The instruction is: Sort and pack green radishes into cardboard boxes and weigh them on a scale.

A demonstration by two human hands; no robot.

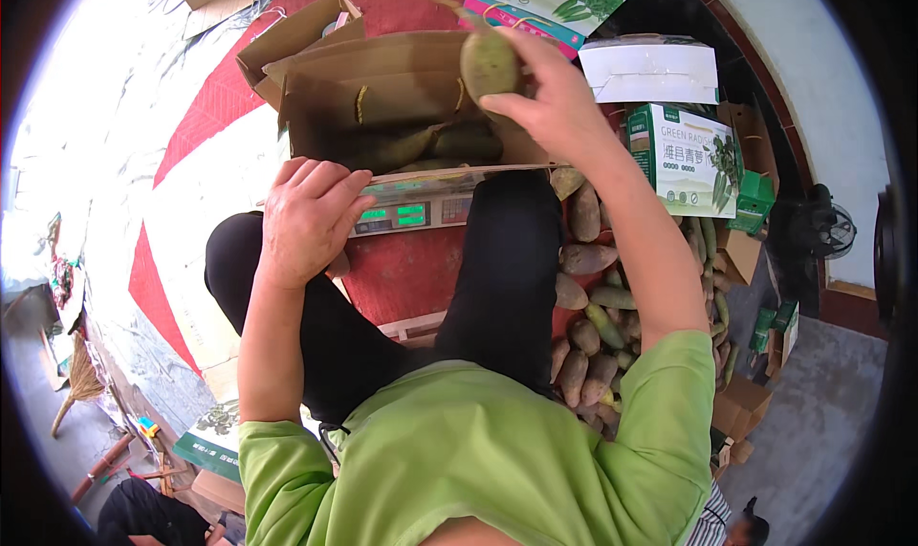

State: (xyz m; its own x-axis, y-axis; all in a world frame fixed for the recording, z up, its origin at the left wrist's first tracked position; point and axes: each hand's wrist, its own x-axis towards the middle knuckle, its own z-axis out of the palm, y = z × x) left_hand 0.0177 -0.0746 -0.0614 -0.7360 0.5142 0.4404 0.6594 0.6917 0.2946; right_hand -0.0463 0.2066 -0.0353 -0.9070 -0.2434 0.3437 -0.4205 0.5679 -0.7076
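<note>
My right hand (pixel 555 101) is closed around a green radish (pixel 489 66), raised over the right side of an open cardboard carton (pixel 330 68). The radish has a long thin tail pointing up and to the left, slightly blurred. My left hand (pixel 311 219) grips the near edge of the carton at its left end, fingers curled over the rim. Inside the carton lie several green radishes (pixel 469 142), partly in shadow, below two yellow cord handles. Just under the near edge shows a scale (pixel 416 213) with lit green digits, between my knees.
Many loose radishes (pixel 585 259) lie heaped to my right. Printed cartons (pixel 679 163) and a white box (pixel 648 73) stand beyond them, near a black fan (pixel 824 229). Another opened carton (pixel 296 34) is at far left. A broom (pixel 83 374) and parts of other people are near the lower rim.
</note>
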